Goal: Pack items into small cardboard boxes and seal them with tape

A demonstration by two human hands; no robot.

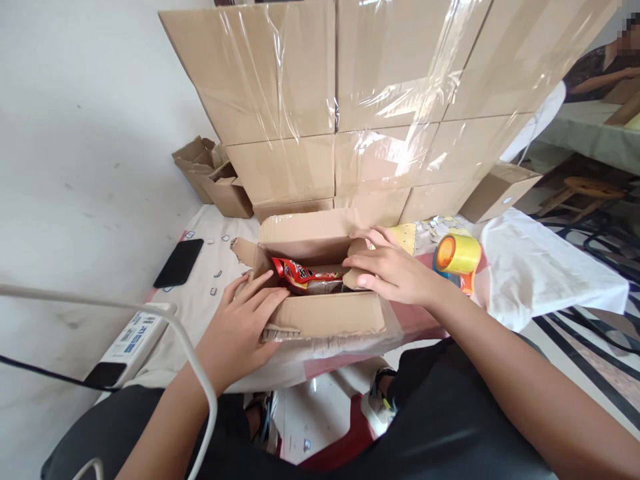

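Red pkt in box, L hand spread against it, R hand on flap, can't tell grip.

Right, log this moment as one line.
box: open | red packet: inside | left hand: at box's left end | right hand: on right flap

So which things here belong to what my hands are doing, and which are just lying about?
In the job:
open cardboard box, with left hand and right hand at its ends
red packet, inside the box

Apparently just lying about:
flat black device
open carton by the wall
wooden stool
yellow tape roll, untouched, though possibly related
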